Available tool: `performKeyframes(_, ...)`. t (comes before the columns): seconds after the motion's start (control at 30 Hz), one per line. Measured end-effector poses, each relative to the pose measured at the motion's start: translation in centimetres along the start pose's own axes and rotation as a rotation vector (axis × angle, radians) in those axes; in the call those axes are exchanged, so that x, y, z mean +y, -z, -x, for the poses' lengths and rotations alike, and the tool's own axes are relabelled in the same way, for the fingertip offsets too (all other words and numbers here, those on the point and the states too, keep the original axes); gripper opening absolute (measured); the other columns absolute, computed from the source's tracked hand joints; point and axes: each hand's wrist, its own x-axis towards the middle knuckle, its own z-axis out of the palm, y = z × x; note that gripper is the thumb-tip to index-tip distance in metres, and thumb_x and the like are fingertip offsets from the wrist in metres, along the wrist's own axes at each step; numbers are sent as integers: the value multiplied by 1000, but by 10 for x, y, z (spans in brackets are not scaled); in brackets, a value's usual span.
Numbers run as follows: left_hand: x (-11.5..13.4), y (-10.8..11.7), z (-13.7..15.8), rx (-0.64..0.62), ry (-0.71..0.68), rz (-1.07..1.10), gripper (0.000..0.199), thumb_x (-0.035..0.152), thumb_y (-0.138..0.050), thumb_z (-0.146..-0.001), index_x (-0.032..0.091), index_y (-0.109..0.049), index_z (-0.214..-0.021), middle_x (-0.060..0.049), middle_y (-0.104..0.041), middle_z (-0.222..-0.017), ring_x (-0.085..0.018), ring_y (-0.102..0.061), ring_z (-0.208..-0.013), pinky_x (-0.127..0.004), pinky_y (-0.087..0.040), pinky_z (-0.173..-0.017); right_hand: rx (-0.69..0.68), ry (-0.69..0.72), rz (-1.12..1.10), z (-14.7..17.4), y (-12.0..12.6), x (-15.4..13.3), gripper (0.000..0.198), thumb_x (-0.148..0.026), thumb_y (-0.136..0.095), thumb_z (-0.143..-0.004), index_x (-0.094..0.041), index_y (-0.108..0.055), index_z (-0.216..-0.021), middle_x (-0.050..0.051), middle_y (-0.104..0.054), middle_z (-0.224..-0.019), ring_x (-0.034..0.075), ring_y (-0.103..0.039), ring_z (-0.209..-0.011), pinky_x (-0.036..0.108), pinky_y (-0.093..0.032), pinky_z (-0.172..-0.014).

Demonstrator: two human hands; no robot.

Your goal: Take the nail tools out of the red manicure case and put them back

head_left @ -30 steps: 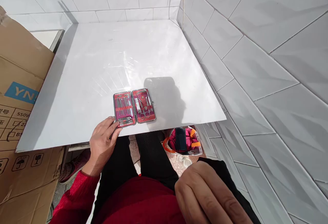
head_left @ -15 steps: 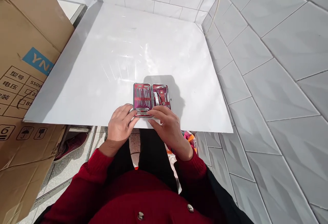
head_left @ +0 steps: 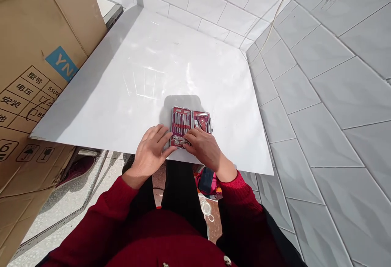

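An open manicure set case [head_left: 192,116] with a red lining lies near the front edge of the white table. Slim metal manicure tools [head_left: 181,121] stand in a row under a strap in its left half. Nippers [head_left: 203,119] sit in the right half, partly covered by my right hand. My left hand [head_left: 152,149] holds the case's lower left corner, thumb at the front edge and index finger at the side. Over the lower part of the left half, my right hand [head_left: 205,148] has its fingertips closed on a nail clipper [head_left: 177,139], whose far end is hidden.
A large cardboard box [head_left: 58,18] stands along the left side of the white table [head_left: 128,108]. Grey tiled wall [head_left: 324,132] runs close on the right, with a thin cable [head_left: 278,8] at the corner. Below the table edge are a shoe [head_left: 78,171] and a phone [head_left: 206,178].
The head view has shifted and tilted. My right hand has closed its fingers over the nail clipper, which now lies at a slant. My left hand stays at the case's corner.
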Motion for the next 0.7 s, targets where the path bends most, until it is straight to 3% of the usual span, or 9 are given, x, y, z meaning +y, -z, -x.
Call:
performKeyframes(0.3, -1, -2, 2, 1, -2, -30, 37, 40, -64, -104, 16, -67, -131, -15, -71, -134, -34, -61, -136, -55, -51, -113, -42, 40, 74, 13, 21, 15, 6, -19, -68, -98, -19, -72, -93, 8, -71, -94, 22, -64, -95, 32, -48, -75)
performKeyframes(0.43, -1, -4, 4, 13, -2, -55, 34, 38, -65, -103, 17, -70, -128, -16, -72, -134, -35, -62, -135, -56, -52, -112, -2, -49, -6, 14, 30, 18, 11, -25, -69, -99, -20, -72, -89, 6, -70, -93, 20, -64, -89, 31, -43, -71)
performKeyframes(0.57, 0, -5, 7, 61, -72, -97, 21, 33, -65, -103, 18, -75, -116, -14, -75, -128, -32, -68, -128, -50, -58, -107, 57, -173, -27, -12, 29, 0, 7, -27, -72, -97, -21, -76, -97, 7, -74, -104, 21, -66, -98, 31, -43, -75)
performKeyframes(0.7, -1, -4, 8, 55, -109, -52, 17, 27, -63, -104, 20, -75, -114, -14, -75, -128, -30, -68, -128, -48, -59, -106, 32, -157, -50, -60, 20, -34, 15, -32, -68, -100, -20, -77, -104, 9, -74, -110, 23, -66, -107, 32, -45, -83)
